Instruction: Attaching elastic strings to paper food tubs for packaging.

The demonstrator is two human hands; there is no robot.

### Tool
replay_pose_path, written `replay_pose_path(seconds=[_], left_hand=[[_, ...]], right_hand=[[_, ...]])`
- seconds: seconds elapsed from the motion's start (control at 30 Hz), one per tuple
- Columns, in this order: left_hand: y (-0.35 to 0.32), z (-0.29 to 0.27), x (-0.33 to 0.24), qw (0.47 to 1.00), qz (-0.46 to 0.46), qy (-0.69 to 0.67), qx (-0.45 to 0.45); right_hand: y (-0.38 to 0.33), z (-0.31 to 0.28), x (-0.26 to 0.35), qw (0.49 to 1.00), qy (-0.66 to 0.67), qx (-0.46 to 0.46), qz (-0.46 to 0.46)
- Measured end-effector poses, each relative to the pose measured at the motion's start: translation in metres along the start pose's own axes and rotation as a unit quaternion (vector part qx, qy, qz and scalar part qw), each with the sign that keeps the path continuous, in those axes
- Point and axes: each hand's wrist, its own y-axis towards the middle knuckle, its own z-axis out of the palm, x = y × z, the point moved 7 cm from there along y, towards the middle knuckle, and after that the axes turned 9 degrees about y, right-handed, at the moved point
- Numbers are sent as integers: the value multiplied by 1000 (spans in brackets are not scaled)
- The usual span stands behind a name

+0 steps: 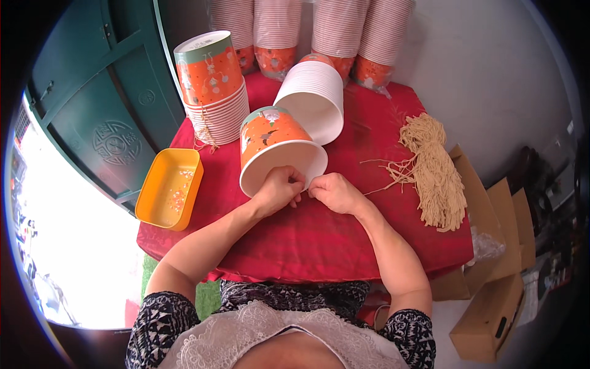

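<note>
An orange and green printed paper bucket lies on its side on the red-covered table, its white mouth turned toward me. My left hand is at the lower part of that mouth, fingers curled and closed. Close beside it, my right hand pinches at the lower right of the rim. Whatever the fingertips of either hand hold is too small or hidden to make out. Behind the bucket lies a nested stack of white-rimmed buckets. A bundle of beige string rests to the right, with loose strands reaching toward my right wrist.
A yellow plastic tray with small pale and reddish bits sits at the left. Behind it stands a tall bucket stack with strings hanging down. Wrapped stacks line the back. Cardboard boxes are on the floor at right; a green door is at left.
</note>
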Motion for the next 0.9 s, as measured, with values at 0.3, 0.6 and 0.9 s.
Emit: replay_pose_path(seconds=[0.3,0.6,0.9], left_hand=[[-2,9,-13,989,77,126,28],[-12,11,-19,942,190,261,-88],[2,3,-1,944,203,240,-98]], right_hand=[[5,-3,-8,992,119,15,-31],[-6,1,4,993,96,-46,-48],[-117,-69,104,877,-162,-288,-349]])
